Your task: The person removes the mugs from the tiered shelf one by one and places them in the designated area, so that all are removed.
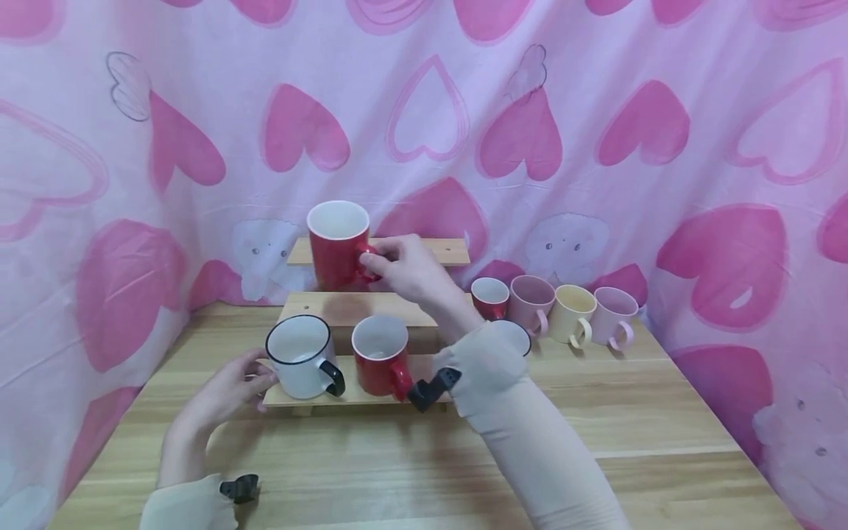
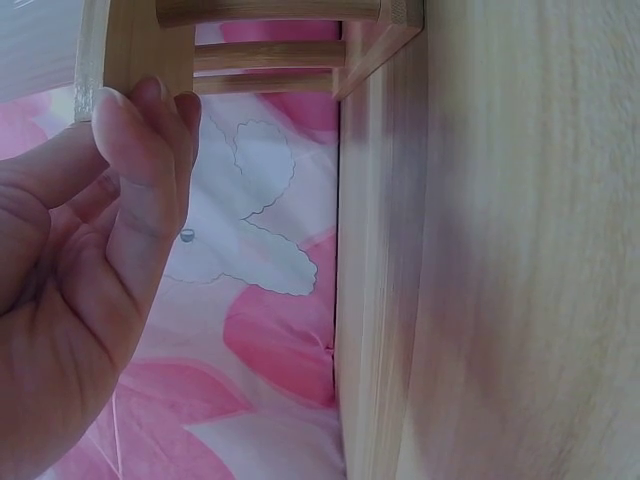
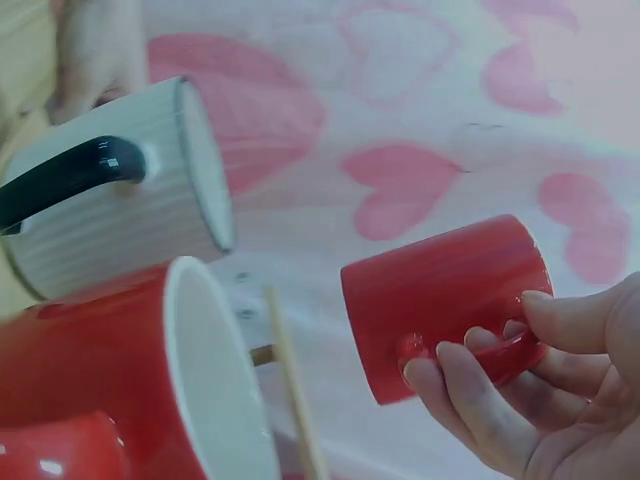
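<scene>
- Left hand lies nearest, its fingers and thumb pinching the left end of the front tier of a stepped wooden rack.
- Right hand reaches over the rack, fingers and thumb curled round the handle of a raised red mug; this mug, white inside, is upright and apart from the boards, over the middle tier, which bears its shadow.
- Pale sleeves cover both forearms, and each carries a small black device near the wrist.
- Wood-grain tabletop spreads in front of the rack and under it.
- On the front tier stand a white mug with black rim and handle, just beside the left hand, and to its right a second red mug.
- Behind the right sleeve a dark-rimmed mug peeps out, mostly hidden; what it stands on I cannot tell.
- Farther right, four mugs line up on the tabletop: small red, mauve, yellow and pink.
- Top tier rises at the rack's back.
- Pink heart-patterned cloth hangs behind everything.
</scene>
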### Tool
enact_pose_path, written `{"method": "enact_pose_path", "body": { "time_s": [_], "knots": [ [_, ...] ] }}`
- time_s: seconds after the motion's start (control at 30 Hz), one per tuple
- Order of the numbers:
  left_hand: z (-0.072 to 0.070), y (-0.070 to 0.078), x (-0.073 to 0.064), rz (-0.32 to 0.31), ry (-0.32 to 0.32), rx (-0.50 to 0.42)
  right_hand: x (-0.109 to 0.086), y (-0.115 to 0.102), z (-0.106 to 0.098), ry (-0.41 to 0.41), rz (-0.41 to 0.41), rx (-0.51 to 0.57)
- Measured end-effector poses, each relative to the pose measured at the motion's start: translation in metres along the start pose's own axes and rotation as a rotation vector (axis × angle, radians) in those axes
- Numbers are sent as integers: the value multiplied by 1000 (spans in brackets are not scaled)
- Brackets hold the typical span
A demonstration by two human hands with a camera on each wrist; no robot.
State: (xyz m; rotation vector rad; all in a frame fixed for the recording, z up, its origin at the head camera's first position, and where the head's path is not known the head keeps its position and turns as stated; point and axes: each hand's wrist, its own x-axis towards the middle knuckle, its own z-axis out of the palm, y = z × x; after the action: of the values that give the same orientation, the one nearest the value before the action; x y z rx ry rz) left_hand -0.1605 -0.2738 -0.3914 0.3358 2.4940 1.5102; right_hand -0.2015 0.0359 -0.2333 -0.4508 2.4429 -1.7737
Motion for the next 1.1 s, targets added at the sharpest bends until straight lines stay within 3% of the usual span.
{"method": "enact_pose_path", "body": {
  "time_s": [0.33,0.43,0.7,1.1],
  "knots": [
    [1,2,2,-11,1,21,-42,14,-42,217,-141,1],
    [1,4,4,-11,-2,21,-58,21,-54,261,-130,38],
    [3,4,7,-3,-18,21,-102,45,-79,390,27,27],
    [0,4,8,54,-8,72,-144,81,-105,557,16,59]
  ]
}}
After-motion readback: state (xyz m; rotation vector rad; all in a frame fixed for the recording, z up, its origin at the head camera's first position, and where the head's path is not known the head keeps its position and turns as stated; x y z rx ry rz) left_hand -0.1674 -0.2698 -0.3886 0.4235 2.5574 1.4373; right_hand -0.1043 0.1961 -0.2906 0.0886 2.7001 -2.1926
